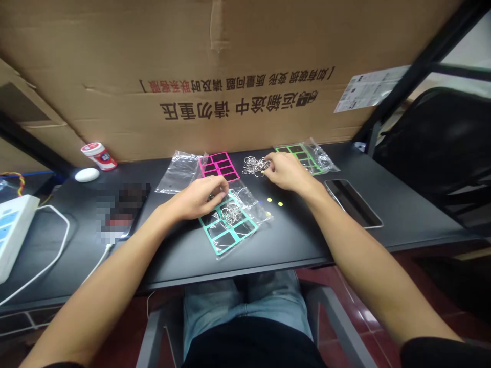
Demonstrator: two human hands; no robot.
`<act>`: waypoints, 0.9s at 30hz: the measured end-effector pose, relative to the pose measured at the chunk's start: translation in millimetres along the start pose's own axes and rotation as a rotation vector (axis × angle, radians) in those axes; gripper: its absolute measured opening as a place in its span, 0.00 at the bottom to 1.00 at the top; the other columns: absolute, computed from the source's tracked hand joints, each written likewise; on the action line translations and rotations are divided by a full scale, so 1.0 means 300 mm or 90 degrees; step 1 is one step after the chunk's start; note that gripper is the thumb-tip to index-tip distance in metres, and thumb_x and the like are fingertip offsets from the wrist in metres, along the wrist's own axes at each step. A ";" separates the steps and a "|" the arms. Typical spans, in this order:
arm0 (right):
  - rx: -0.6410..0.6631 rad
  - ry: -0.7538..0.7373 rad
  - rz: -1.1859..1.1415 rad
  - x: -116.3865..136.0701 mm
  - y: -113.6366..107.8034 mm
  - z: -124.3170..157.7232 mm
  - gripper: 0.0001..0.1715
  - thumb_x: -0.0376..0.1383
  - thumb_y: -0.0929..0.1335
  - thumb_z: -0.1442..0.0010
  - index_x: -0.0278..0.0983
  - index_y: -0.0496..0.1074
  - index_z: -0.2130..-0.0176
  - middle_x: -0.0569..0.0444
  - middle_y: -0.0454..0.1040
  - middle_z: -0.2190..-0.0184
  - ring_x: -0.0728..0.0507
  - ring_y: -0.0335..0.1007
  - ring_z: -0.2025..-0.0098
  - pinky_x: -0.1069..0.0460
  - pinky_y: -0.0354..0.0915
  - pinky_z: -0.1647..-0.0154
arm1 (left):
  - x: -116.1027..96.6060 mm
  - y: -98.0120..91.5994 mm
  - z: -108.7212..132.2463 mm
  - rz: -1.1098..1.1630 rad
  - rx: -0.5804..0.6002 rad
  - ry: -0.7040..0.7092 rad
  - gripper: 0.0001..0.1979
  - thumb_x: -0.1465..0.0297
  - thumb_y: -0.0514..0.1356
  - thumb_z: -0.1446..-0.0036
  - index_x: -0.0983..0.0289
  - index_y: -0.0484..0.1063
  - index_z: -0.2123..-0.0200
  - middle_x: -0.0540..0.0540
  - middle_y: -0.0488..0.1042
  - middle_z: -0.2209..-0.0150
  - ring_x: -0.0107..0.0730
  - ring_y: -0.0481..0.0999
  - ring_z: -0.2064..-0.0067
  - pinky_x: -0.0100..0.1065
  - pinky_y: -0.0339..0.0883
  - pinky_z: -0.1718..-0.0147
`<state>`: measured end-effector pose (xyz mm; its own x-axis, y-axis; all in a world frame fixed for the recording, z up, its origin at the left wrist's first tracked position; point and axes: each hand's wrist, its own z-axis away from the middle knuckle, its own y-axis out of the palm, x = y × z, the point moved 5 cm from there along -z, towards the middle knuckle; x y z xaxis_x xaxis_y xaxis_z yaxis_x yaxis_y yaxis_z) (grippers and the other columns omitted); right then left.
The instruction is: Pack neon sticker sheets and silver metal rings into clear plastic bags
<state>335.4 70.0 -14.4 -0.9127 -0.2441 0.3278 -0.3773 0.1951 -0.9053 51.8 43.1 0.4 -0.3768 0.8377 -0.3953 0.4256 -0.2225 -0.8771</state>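
Resting on a black worktop [307, 235], both forearms reach forward in the head view. The left hand [199, 198] lies knuckles-up on the far left end of a teal frame sheet [230, 232] in a clear sleeve. Its fingers are curled under, and I cannot tell whether that grip holds anything. The teal sheet lies flat and askew, one corner pointing back at the person. Its long axis, so far as it shows, runs from near left to far right. A few loose rings [230, 212] lie on its far half, just beside the left fingertips.

The right hand [286, 171] sits farther out, its grip narrow, with thumb and fingertips pinched into the right edge of a heap of metal rings [255, 165]. The heap lies between a pink frame sheet [219, 166] on its left and a green frame sheet [301, 156], also sleeved, beyond the right hand. An empty clear bag [180, 171] lies left of the pink sheet.

Small yellow dots [269, 200] sit on the worktop between the wrists. A dark phone [353, 202] lies face-up just right of the right forearm. A white power strip [11, 230], a white oval case [87, 175] and a red-and-white jar [98, 155] are at the far left. A large cardboard box [245, 66] stands along the back.
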 end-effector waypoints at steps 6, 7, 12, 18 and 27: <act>-0.094 0.025 -0.160 0.042 -0.068 -0.008 0.17 0.36 0.67 0.33 0.37 0.85 0.52 0.44 0.87 0.58 0.34 0.81 0.55 0.40 0.75 0.44 | 0.000 -0.002 0.000 0.003 -0.003 -0.005 0.05 0.67 0.57 0.25 0.59 0.72 0.50 0.55 0.80 0.57 0.37 0.80 0.58 0.40 0.73 0.56; -0.084 0.025 -0.224 0.054 -0.070 -0.004 0.15 0.36 0.68 0.33 0.38 0.85 0.55 0.46 0.86 0.60 0.36 0.81 0.58 0.41 0.76 0.47 | 0.000 -0.002 0.000 0.003 -0.004 -0.005 0.05 0.67 0.57 0.25 0.59 0.72 0.50 0.55 0.80 0.57 0.37 0.80 0.58 0.40 0.73 0.56; 0.162 -0.076 -0.485 0.194 -0.033 0.050 0.08 0.39 0.73 0.36 0.40 0.84 0.60 0.52 0.84 0.67 0.41 0.81 0.65 0.46 0.78 0.58 | -0.003 -0.004 0.002 0.001 -0.013 0.000 0.05 0.68 0.58 0.25 0.60 0.72 0.51 0.54 0.81 0.58 0.36 0.80 0.59 0.38 0.73 0.57; 0.219 -0.197 -0.487 0.254 -0.065 0.085 0.11 0.43 0.75 0.35 0.43 0.88 0.56 0.51 0.89 0.56 0.38 0.84 0.55 0.42 0.79 0.47 | -0.016 -0.018 0.004 0.010 -0.054 0.028 0.04 0.68 0.59 0.26 0.60 0.72 0.51 0.54 0.81 0.57 0.36 0.80 0.58 0.38 0.73 0.56; -0.030 -0.034 0.002 -0.004 0.040 -0.004 0.30 0.36 0.67 0.26 0.31 0.74 0.30 0.34 0.76 0.32 0.25 0.71 0.30 0.33 0.66 0.27 | -0.017 -0.011 -0.003 0.005 -0.032 0.015 0.05 0.69 0.58 0.27 0.60 0.72 0.52 0.55 0.81 0.57 0.36 0.79 0.58 0.38 0.73 0.56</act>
<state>331.8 73.8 -25.4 -0.9049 -0.2930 0.3086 -0.3821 0.2403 -0.8923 53.0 40.1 5.5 -0.3538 0.8480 -0.3945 0.4698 -0.2037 -0.8590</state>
